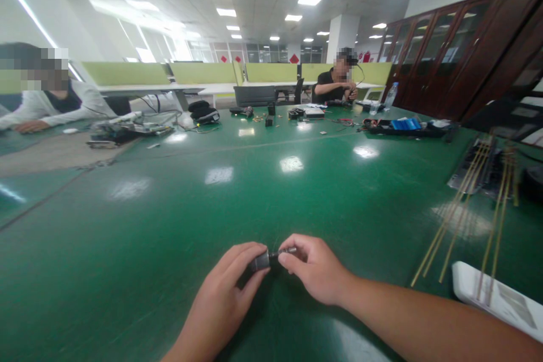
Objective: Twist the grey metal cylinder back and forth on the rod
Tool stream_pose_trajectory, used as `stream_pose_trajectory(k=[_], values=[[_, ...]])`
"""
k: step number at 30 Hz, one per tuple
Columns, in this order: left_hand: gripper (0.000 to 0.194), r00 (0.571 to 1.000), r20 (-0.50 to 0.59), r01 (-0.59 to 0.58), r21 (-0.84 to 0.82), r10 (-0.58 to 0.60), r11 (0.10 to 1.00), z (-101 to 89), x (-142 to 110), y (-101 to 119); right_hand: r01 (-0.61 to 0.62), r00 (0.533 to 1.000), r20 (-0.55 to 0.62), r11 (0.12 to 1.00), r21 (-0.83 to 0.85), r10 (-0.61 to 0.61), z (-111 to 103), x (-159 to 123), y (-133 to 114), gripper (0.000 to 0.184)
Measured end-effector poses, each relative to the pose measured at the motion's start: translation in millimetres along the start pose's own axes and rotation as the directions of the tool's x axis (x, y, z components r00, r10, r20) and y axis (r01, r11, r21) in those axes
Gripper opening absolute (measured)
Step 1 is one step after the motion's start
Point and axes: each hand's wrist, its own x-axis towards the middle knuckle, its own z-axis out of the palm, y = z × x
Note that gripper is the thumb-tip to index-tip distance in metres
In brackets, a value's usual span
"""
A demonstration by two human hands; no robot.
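Just above the green table, my left hand point(236, 277) grips a small dark grey block point(261, 261) between thumb and fingers. A slim metal shaft point(280, 251) comes out of the block's right side. My right hand point(316, 268) pinches this shaft near its outer end, thumb below and fingers over it. Whether the shaft is fixed to the block or a separate piece pushed into it, I cannot tell. Fingers cover part of both pieces, and their exact kind is too small to make out.
On the right, several thin brass-coloured rods point(449, 215) lie near a white device point(500, 294). A black tray with a blue item point(405, 124), a water bottle point(391, 96) and small black parts point(269, 116) line the far edge. Two people sit at the table, far centre-right and left.
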Motion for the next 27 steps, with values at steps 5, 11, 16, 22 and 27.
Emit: stream_pose_trajectory(k=[5, 11, 16, 22, 27], values=[[0.024, 1.0, 0.003, 0.017, -0.01, -0.017, 1.0, -1.3, 0.9, -0.1, 0.006, 1.0, -0.002, 1.0, 0.007, -0.006, 0.0, 0.8, 1.9, 0.011], [0.023, 1.0, -0.011, 0.017, -0.007, -0.017, 1.0, -1.9, 1.2, -0.9, 0.003, 1.0, 0.005, 0.999, 0.032, -0.003, -0.1, 0.8, 1.4, 0.011], [0.024, 1.0, -0.013, 0.016, -0.008, -0.016, 1.0, -3.0, -0.3, -1.3, -0.002, 1.0, -0.001, 0.998, 0.064, 0.002, 0.4, 0.8, 0.9, 0.01], [0.024, 1.0, -0.018, 0.009, 0.013, -0.008, 1.0, -4.7, 1.1, -1.5, -0.013, 1.0, -0.013, 0.995, 0.096, 0.014, 1.6, 2.4, 3.8, 0.01], [0.024, 1.0, -0.03, 0.003, 0.029, -0.002, 1.0, -6.0, 1.8, -1.9, -0.011, 1.0, -0.016, 0.995, 0.098, 0.012, 1.3, 2.3, 5.3, 0.012]])
